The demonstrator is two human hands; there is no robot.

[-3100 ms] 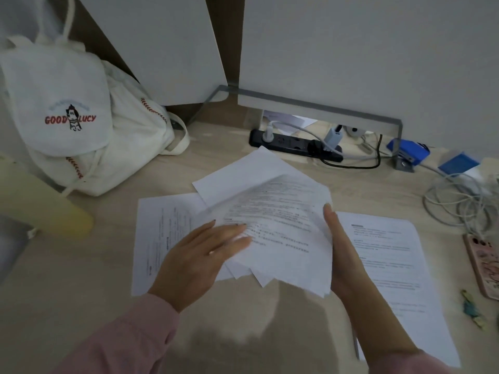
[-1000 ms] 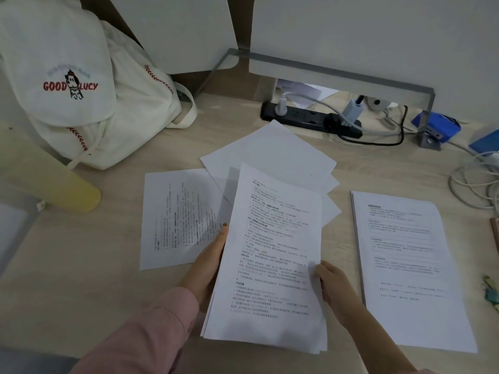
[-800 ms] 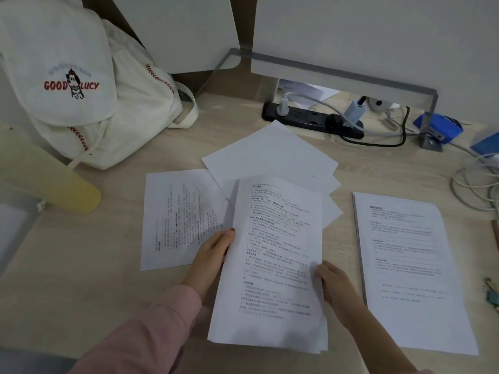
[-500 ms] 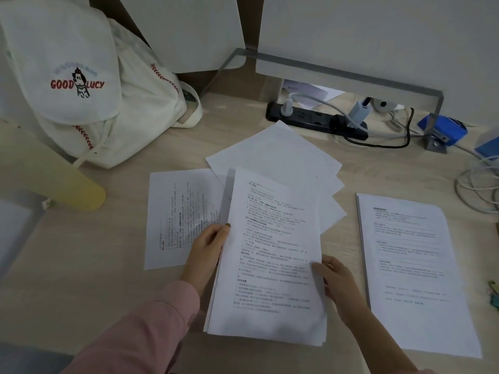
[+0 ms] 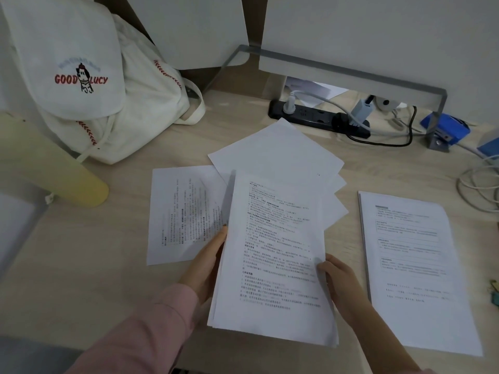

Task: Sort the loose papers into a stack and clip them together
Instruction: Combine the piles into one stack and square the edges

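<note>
The left hand [image 5: 206,265] grips the left edge of a sheaf of papers [image 5: 275,255]. The right hand [image 5: 341,284] pinches its right edge, thumb on top

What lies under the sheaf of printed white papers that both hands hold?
Fanned blank white paper sheets stick out from under the sheaf of printed white papers at its far and right edges. How many lie beneath is covered.
</note>
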